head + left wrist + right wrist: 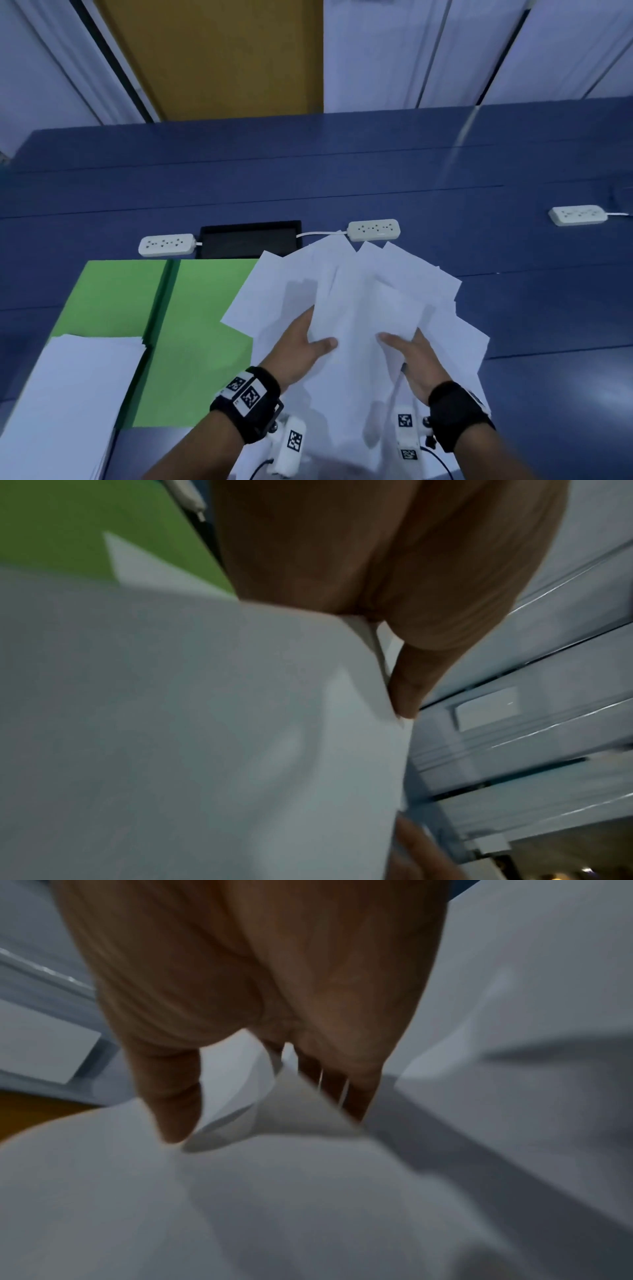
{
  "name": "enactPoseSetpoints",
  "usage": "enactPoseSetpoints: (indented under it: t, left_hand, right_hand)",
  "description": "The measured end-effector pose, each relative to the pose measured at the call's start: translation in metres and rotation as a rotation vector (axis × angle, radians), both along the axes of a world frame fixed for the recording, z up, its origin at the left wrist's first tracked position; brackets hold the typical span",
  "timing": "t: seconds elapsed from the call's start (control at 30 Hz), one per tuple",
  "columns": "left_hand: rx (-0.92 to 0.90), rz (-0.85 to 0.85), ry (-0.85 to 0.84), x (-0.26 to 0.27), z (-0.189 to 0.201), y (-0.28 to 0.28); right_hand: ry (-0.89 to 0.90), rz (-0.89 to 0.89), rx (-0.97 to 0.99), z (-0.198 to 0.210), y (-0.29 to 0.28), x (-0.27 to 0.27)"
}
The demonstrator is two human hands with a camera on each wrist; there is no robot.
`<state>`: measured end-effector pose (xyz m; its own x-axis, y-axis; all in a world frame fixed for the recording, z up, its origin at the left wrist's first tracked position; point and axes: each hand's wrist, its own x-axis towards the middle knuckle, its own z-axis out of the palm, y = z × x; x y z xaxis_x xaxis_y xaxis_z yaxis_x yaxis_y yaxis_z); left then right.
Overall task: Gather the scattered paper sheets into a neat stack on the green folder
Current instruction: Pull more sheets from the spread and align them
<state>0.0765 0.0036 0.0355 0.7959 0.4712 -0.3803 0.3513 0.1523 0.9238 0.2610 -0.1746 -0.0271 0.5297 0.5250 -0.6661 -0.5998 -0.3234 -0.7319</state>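
Note:
A fan of loose white paper sheets (356,291) is held up over the blue table, just right of the open green folder (202,308). My left hand (301,346) grips the bundle from its left side, thumb on top and fingers hidden underneath. My right hand (411,356) grips it from the right in the same way. In the left wrist view the thumb (407,688) presses on the sheets (205,723), with the green folder (85,528) behind. In the right wrist view the thumb (167,1096) and fingers (342,1083) pinch curled sheets (274,1191).
A neat stack of white paper (65,394) lies on the folder's left half. Behind it are a black recessed cable tray (250,240) and three white power strips (166,244) (374,229) (578,215) on the blue table (342,178).

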Motion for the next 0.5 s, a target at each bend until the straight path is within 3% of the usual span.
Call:
enactPoseSetpoints:
  t: [0.1, 0.23, 0.33, 0.4, 0.5]
  left_hand:
    - [0.008, -0.107, -0.109, 0.005, 0.034, 0.014]
    - [-0.197, -0.128, -0.164, 0.007, 0.059, 0.027]
    - [-0.287, -0.179, -0.162, 0.002, 0.062, 0.031]
    - [-0.303, -0.153, -0.131, -0.002, 0.057, 0.031]
    - [-0.235, -0.018, -0.067, -0.004, 0.050, 0.028]
  right_hand:
    - [0.165, 0.026, 0.143, 0.008, -0.005, 0.009]
    - [0.278, 0.199, 0.295, 0.025, -0.004, 0.005]
    - [0.326, 0.168, 0.357, 0.033, -0.001, -0.001]
    - [0.291, 0.173, 0.382, 0.036, -0.002, 0.000]
    - [0.075, 0.150, 0.336, 0.055, -0.003, 0.007]
